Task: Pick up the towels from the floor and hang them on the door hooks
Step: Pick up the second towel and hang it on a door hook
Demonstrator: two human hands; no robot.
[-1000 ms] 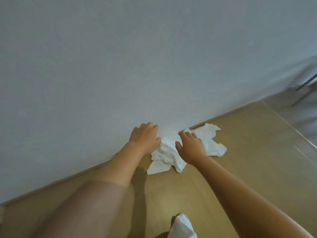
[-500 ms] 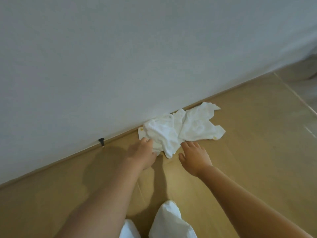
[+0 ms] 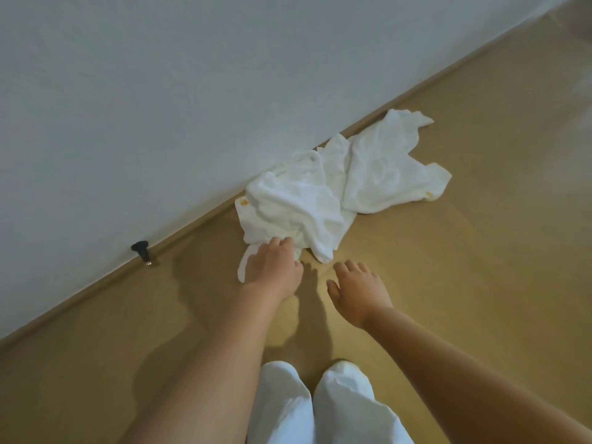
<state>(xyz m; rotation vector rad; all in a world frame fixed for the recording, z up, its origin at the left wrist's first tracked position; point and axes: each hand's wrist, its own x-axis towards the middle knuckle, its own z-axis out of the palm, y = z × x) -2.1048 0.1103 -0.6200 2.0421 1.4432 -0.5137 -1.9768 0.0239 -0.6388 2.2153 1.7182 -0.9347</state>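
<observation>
Two crumpled white towels lie on the tan floor against the base of the wall, the left towel (image 3: 288, 203) overlapping the right towel (image 3: 387, 168). My left hand (image 3: 272, 267) is at the near edge of the left towel, its fingers curled into the cloth; a strip of towel shows under its left side. My right hand (image 3: 355, 290) hovers over bare floor just short of the towels, fingers spread and holding nothing. No door hooks are in view.
A pale wall (image 3: 160, 107) runs diagonally behind the towels. A small black door stop (image 3: 141, 248) sticks out at the wall's base, left of my left hand. My white-clad legs (image 3: 320, 408) stand at the bottom centre.
The view has tilted down and back. My right hand has come off the towels and now hovers over the floor. My left hand has shifted to the left towel's near edge.
</observation>
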